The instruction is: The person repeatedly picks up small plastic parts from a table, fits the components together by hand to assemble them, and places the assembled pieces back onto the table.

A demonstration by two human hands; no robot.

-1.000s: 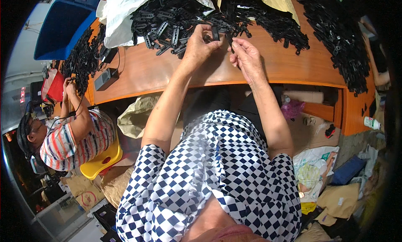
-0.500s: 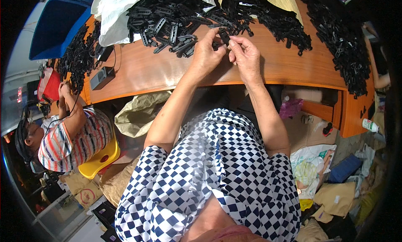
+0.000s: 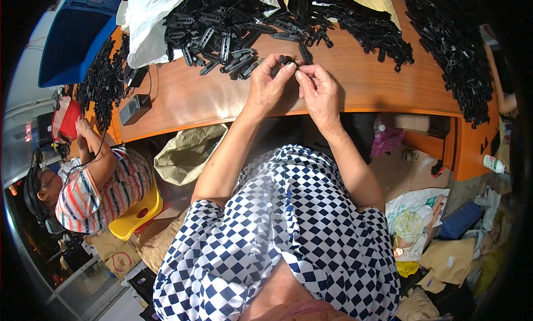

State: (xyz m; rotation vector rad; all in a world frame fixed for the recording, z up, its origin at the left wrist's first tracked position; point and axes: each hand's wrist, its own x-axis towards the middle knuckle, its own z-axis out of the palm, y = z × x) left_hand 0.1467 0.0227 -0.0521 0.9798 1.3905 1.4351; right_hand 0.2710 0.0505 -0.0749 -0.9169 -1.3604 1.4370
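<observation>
Just above the wooden table, my left hand (image 3: 267, 83) pinches a small black plastic part (image 3: 286, 60) between thumb and fingers. My right hand (image 3: 318, 94) is closed at the right end of that part, its thumb and forefinger pressed together; the fingers partly cover the part. A longer black plastic piece (image 3: 305, 53) shows right beyond my fingertips. Past my hands lies a large heap of black plastic pieces (image 3: 222, 35), some with slots, spilling out of a white bag (image 3: 145, 32).
More black parts lie in piles at the back (image 3: 369, 32), the right end (image 3: 452, 60) and the left end (image 3: 105, 76) of the table (image 3: 200, 96). A small dark box (image 3: 135, 108) stands near the front edge. A blue bin (image 3: 75, 38) is at far left. A co-worker (image 3: 100, 182) sits at left.
Both hands have come slightly nearer to me, the left also a little leftward. The held part has turned and is more covered by fingers. A longer black piece now shows beyond the fingertips.
</observation>
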